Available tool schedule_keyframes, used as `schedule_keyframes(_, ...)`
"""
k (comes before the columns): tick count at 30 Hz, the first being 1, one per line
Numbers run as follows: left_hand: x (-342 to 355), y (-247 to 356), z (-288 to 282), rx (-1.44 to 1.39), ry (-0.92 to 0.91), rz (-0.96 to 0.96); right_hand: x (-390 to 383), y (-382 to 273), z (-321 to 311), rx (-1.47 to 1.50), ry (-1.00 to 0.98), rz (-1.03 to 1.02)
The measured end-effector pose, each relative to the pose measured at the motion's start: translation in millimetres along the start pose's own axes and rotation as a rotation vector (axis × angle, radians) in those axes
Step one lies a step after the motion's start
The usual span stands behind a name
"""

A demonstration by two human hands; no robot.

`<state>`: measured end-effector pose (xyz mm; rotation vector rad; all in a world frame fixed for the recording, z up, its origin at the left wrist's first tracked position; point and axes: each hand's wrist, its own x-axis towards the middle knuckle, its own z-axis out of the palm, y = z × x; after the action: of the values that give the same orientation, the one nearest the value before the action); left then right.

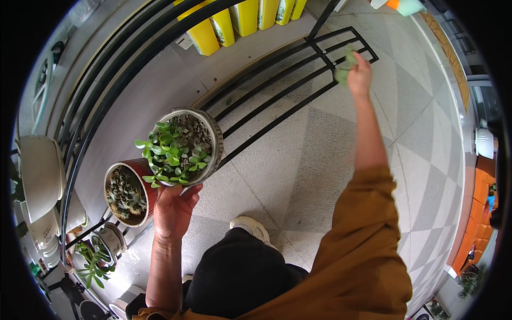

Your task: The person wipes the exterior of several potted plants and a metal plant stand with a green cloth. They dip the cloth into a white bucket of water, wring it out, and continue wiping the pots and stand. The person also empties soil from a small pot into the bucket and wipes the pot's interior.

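Hands split: left lifts a pot, right wipes the rack.

Left hand (173, 210) is closed under a grey pot (209, 140) of green succulents, cupping its base from below so it stays upright and the soil keeps in; the pot hangs clear above the black metal rack (277, 85), seemingly to free that spot. Left of this pot, a red pot (145, 173) of cactus stands on the rack, just beside it. Far right of the grey pot, the right hand (360, 74) is clenched on a green cloth (346, 61) pressed against the rack's bars at its far end, arm stretched out to reach.
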<state>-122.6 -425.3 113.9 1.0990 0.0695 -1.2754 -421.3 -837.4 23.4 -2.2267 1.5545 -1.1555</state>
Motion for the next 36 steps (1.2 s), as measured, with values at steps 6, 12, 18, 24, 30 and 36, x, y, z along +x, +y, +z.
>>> schedule_keyframes(6, 4, 0, 1, 0.017, 0.001, -0.005, -66, -17, 44, -0.392, -0.018, -0.166)
schedule_keyframes(12, 4, 4, -3, 0.042, -0.066, 0.018, -202, -169, 45, 0.400, -0.329, -0.152)
schedule_keyframes(18, 4, 4, -5, 0.111, -0.032, -0.036, -240, -254, 17, 1.326, -0.276, 0.554)
schedule_keyframes(24, 8, 3, 0, 0.307, 0.059, -0.004, -204, -264, 60, 1.148, -0.067, 0.060)
schedule_keyframes(30, 10, 2, 3, 0.277, 0.078, 0.055, -125, -254, 92, 1.538, -0.854, 0.281)
schedule_keyframes(36, 6, 5, 7, 0.326, 0.058, 0.086, -109, -263, 108, 1.714, -1.246, 0.444)
